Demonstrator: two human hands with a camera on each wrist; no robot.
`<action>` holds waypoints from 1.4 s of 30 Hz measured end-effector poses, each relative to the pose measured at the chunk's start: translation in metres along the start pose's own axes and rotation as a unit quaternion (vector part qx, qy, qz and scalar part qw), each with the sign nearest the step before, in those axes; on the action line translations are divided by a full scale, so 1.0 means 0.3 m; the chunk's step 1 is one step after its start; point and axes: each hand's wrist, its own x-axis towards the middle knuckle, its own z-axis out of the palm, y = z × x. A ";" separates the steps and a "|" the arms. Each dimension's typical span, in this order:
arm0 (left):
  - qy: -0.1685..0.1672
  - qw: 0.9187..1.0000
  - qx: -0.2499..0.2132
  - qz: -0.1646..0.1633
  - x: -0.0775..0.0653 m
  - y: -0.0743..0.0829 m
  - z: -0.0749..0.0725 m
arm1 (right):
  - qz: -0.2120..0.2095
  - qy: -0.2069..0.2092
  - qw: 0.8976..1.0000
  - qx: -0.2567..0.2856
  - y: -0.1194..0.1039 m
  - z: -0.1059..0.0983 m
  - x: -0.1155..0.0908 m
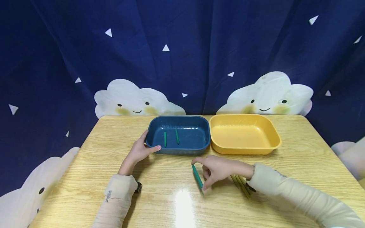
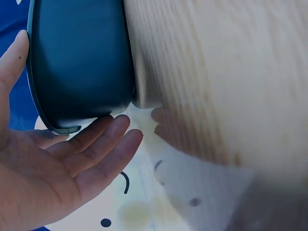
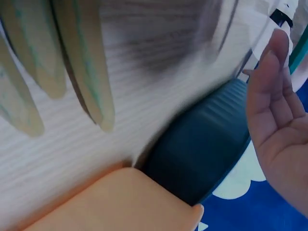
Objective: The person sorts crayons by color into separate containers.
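My left hand is at the left end of a dark blue bin, its thumb on the front rim and its straight fingers along the end wall. In the left wrist view the fingers lie against the bin's end. Two thin green sticks lie inside the bin. In front of it my right hand pinches another green stick by its two ends, between thumb and index finger. That stick shows only partly in the right wrist view.
A yellow bin stands against the blue bin's right side. Several olive sticks lie on the wooden table under the right forearm; they appear close up in the right wrist view. A dark blue curtain with clouds hangs behind.
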 end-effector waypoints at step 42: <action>0.002 1.000 0.011 -0.007 0.006 0.000 0.000 | 0.018 0.134 0.991 -0.006 0.001 -0.226 0.036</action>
